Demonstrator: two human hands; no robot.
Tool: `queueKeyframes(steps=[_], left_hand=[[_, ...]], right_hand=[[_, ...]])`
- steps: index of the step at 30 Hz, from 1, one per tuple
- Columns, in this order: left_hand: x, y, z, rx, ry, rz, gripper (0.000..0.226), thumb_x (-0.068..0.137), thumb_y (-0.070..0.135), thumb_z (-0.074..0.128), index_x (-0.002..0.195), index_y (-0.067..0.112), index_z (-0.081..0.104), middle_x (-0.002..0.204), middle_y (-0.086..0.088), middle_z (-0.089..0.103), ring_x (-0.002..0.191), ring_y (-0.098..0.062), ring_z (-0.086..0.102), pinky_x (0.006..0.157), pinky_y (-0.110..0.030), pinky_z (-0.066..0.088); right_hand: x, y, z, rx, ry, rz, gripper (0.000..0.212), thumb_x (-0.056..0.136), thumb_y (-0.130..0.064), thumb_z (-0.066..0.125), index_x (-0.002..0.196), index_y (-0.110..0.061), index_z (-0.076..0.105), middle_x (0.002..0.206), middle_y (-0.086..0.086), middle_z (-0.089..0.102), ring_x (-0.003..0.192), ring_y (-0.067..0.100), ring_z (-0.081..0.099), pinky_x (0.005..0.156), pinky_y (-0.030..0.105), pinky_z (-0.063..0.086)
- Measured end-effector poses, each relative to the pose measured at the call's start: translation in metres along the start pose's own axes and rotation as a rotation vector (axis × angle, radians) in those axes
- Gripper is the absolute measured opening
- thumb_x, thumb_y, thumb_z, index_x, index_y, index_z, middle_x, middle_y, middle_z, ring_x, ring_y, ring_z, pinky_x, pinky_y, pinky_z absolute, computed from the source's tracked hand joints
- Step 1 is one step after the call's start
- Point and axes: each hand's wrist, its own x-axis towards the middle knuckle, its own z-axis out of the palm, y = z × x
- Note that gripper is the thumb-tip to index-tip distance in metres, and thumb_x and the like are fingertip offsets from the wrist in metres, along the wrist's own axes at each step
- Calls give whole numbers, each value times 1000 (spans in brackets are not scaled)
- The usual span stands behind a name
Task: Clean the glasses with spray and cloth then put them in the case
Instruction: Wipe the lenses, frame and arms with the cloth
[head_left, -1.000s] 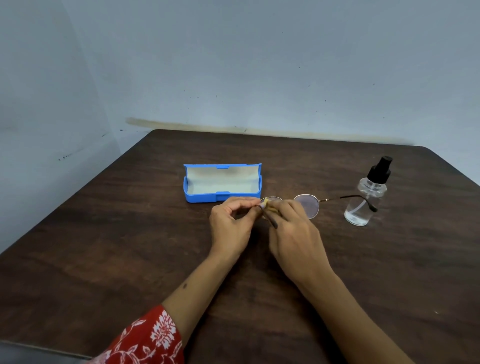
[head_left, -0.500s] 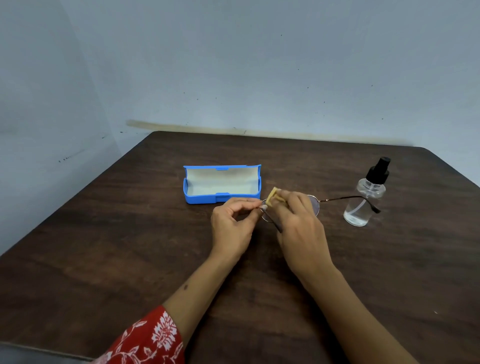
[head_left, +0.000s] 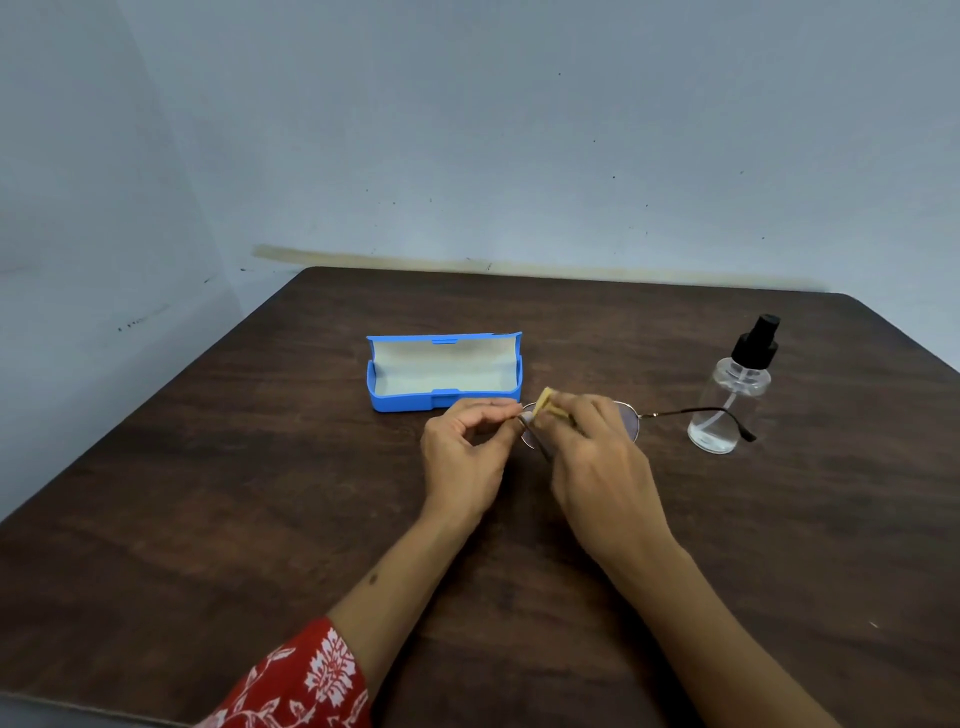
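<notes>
Thin metal-framed glasses (head_left: 631, 422) are held above the table's middle, one dark-tipped arm stretching right in front of the bottle. My left hand (head_left: 465, 457) pinches the frame's left end. A small yellow cloth (head_left: 546, 402) sits on the left lens, pinched by my right hand (head_left: 597, 462), which hides much of that lens. An open blue case (head_left: 400, 401) with a pale lining lies just behind my left hand. A clear spray bottle (head_left: 732, 395) with a black pump stands upright at the right.
The dark wooden table (head_left: 208, 493) reaches pale walls behind and at the left. Its right rear corner is rounded. A red floral sleeve (head_left: 301, 680) shows at the bottom edge.
My right hand with the yellow cloth has shifted slightly up and right over the left lens. The left hand keeps its pinch on the frame.
</notes>
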Motion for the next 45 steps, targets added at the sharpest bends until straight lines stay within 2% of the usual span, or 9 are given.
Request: queueKeyframes(steps=[3,7,9,13,18,23,34,39,45], left_hand=[[1,-3,-1,-7,13,-23,23,72,1,77,78,22,73,88,-1,71,85,-9,68,82,-25,54],[2,-4,-1,-28,14,-28,19,72,0,77,80,18,73,88,-3,71,83,-10,69,80,-24,55],[2,-5,-1,-49,11,-50,16,73,-2,75,83,11,74,90,-4,71,85,-13,69,81,-28,55],[2,-6,0,-168,14,-149,15,74,-8,71,83,3,72,94,-10,70,80,-13,70,70,-26,57],[1,-5,0,-159,23,-138,18,74,-7,72,76,11,72,94,-4,69,80,-6,68,80,-32,57],[4,-7,1,-194,58,-129,26,72,-8,74,72,18,73,98,-1,68,92,-23,69,80,-36,57],[9,-12,-3,-75,152,-54,31,72,-1,76,69,29,72,106,-1,66,91,-15,68,81,-32,56],[10,-11,-5,-51,186,-36,20,73,1,76,76,21,73,105,2,64,93,-19,67,86,-43,55],[8,-8,-2,-132,86,-55,22,73,1,76,75,23,74,107,1,63,95,-23,67,89,-48,53]], right_hand=[[-7,-7,2,39,-13,-93,37,77,-5,42,98,-3,72,94,7,69,85,27,65,54,26,54],[2,-1,0,3,-46,7,31,68,4,72,98,-4,71,101,8,69,91,27,65,54,25,52],[4,1,0,-50,-30,14,33,63,5,73,95,-3,72,101,8,69,91,26,65,54,23,51],[4,-1,2,-96,12,-67,41,74,-7,37,94,-4,72,100,8,70,97,19,55,62,22,53],[-3,-7,6,-1,-67,-43,37,62,10,69,97,-2,72,95,10,69,86,28,65,53,26,54],[-5,-5,4,8,-72,-9,35,62,9,72,94,-4,72,89,7,69,82,27,65,52,27,54],[-7,-5,5,187,-159,-17,31,76,4,57,102,-8,71,102,6,67,96,29,59,78,37,53],[-7,20,-1,204,-16,340,20,78,-5,59,86,-16,73,97,-1,70,95,21,58,77,25,38],[-4,48,1,208,25,601,27,84,-2,49,97,-10,71,108,7,65,102,25,56,81,27,39]])
